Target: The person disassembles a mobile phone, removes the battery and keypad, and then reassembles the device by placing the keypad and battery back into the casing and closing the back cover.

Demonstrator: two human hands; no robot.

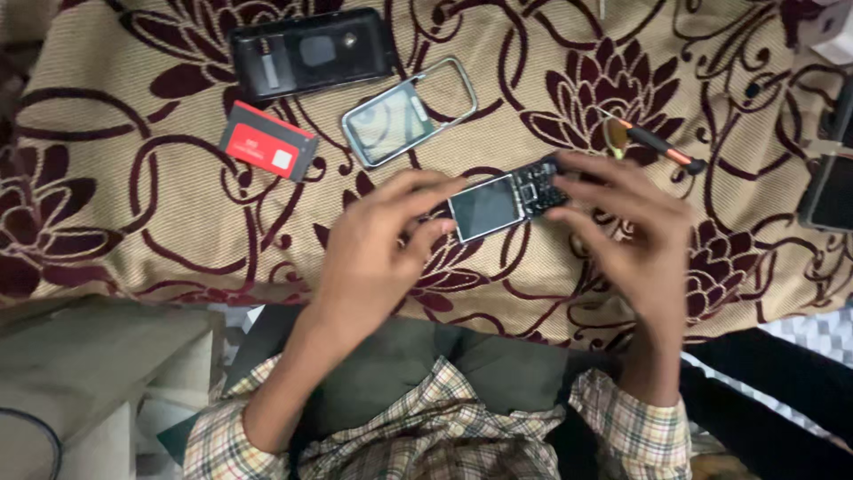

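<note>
Cloth [133, 107] in beige with dark red flowers covers the whole surface before you; on it, at the top, lies a black phone back shell [311, 52], flat and with its inner side up; just below it, to the right, lies a silver front frame [410, 111], empty in the middle and a little tilted; to the left of the frame lies a red battery [268, 140], apart from both. Your left hand [373, 249] holds the left end of a small phone body [506, 203] with thumb and fingers closed on it; your right hand [635, 236] holds the right end, the keypad side, with fingers bent around it; the phone body is lifted slightly above the cloth, between both hands, screen up. Behind your right hand lies a screwdriver [657, 145] with black and orange handle, near the fingers; I cannot tell if they touch.
</note>
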